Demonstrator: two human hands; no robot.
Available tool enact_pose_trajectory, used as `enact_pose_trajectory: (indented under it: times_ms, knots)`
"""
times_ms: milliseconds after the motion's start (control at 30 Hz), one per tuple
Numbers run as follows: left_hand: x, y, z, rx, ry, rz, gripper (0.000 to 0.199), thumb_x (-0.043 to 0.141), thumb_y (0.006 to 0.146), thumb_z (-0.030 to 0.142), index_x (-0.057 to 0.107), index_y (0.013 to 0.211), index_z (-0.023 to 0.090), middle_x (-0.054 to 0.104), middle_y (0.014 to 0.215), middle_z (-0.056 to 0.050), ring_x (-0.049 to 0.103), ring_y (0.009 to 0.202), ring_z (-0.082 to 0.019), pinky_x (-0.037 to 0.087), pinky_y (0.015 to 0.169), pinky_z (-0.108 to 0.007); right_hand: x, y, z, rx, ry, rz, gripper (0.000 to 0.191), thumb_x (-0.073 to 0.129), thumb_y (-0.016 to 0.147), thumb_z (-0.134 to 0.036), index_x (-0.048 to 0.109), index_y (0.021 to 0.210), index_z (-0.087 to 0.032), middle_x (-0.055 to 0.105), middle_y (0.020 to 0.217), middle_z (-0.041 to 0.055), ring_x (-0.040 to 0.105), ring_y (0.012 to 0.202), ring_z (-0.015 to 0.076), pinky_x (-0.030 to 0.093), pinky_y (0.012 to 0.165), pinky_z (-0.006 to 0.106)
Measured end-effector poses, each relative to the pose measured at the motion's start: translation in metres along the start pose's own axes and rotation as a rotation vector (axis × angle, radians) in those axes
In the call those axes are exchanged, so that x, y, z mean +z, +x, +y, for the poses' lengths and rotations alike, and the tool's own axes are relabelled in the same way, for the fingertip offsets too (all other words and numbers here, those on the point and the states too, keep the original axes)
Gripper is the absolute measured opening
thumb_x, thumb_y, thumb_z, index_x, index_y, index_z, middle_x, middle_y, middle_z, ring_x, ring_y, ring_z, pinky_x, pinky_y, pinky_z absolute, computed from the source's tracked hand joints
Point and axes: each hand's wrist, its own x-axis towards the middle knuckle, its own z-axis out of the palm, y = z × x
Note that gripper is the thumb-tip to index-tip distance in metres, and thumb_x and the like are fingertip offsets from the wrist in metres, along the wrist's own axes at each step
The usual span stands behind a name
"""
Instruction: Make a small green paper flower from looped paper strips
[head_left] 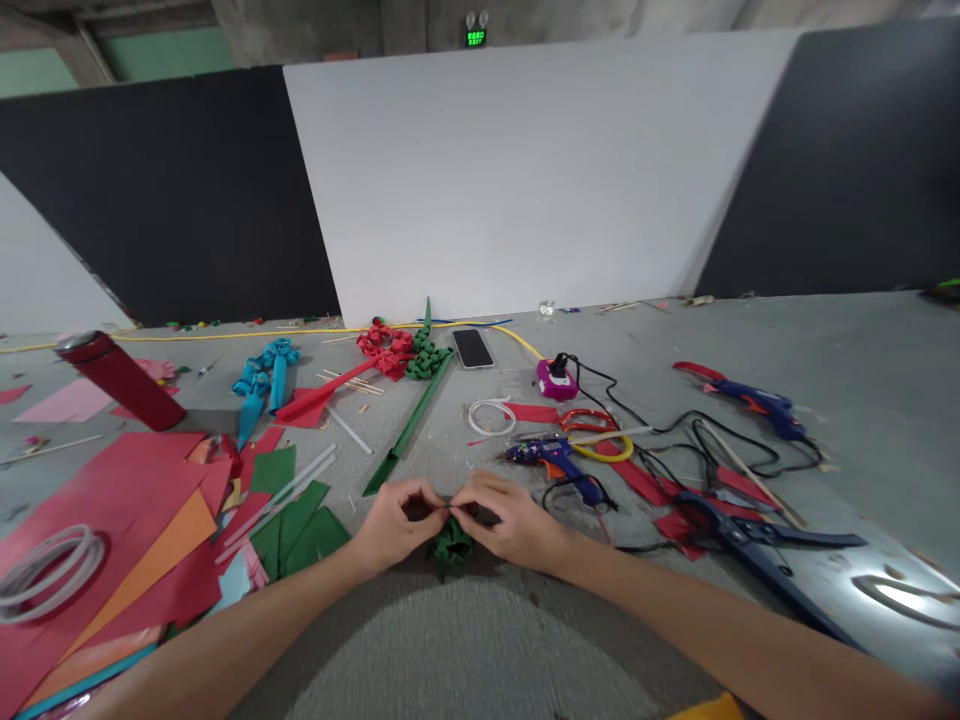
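Note:
A small green folded-paper piece [452, 545] with several pointed ends is between my two hands, low in the middle of the view. My left hand [401, 518] pinches its upper edge from the left, thumb against forefinger. From the right, my right hand [504, 515] pinches the same edge, its fingertips almost touching the left ones. The exact spot under the fingertips is hidden. Just beyond my hands lies a long green folded-paper strip [412, 420] with a pointed end. Near my right hand rests a blue glue gun [555, 462] with an orange trigger.
Red paper sheets [142, 480], green paper pieces [300, 530] and a red bottle [124, 385] lie left. Red and blue paper ornaments [274, 375] and a phone [473, 349] are farther back. Right are a purple power socket [556, 380], cords, a second glue gun [761, 403] and a dark blue cutter [750, 545].

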Motion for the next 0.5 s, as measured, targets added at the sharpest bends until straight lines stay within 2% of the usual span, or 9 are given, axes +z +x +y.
enact_pose_trajectory:
  times_ms: [233, 367, 500]
  knots:
    - [-0.002, 0.002, -0.001, -0.039, -0.104, -0.051, 0.024, 0.070, 0.082, 0.037, 0.063, 0.082, 0.015, 0.063, 0.074, -0.002, 0.057, 0.066, -0.012, 0.044, 0.063, -0.022, 0.001, 0.000, -0.002, -0.027, -0.041, 0.065, 0.010, 0.053, 0.096, -0.020, 0.063, 0.094, -0.023, 0.066, 0.081, 0.0038, 0.063, 0.078, 0.0183, 0.052, 0.078, 0.032]
    - [-0.002, 0.004, -0.007, -0.042, -0.091, -0.043, 0.023, 0.071, 0.080, 0.034, 0.061, 0.076, 0.014, 0.062, 0.071, -0.001, 0.054, 0.064, -0.011, 0.042, 0.061, -0.021, 0.002, -0.001, -0.001, -0.093, -0.071, 0.069, 0.010, 0.052, 0.096, -0.017, 0.061, 0.098, -0.021, 0.066, 0.085, 0.0049, 0.063, 0.083, 0.0191, 0.053, 0.080, 0.033]
    - [-0.001, 0.004, -0.012, -0.031, -0.073, -0.023, 0.021, 0.071, 0.079, 0.030, 0.060, 0.072, 0.014, 0.062, 0.069, -0.001, 0.053, 0.063, -0.011, 0.041, 0.061, -0.022, 0.002, -0.001, 0.000, -0.058, -0.054, 0.061, 0.011, 0.054, 0.094, -0.016, 0.060, 0.102, -0.021, 0.066, 0.089, 0.0049, 0.063, 0.086, 0.0188, 0.053, 0.080, 0.031]
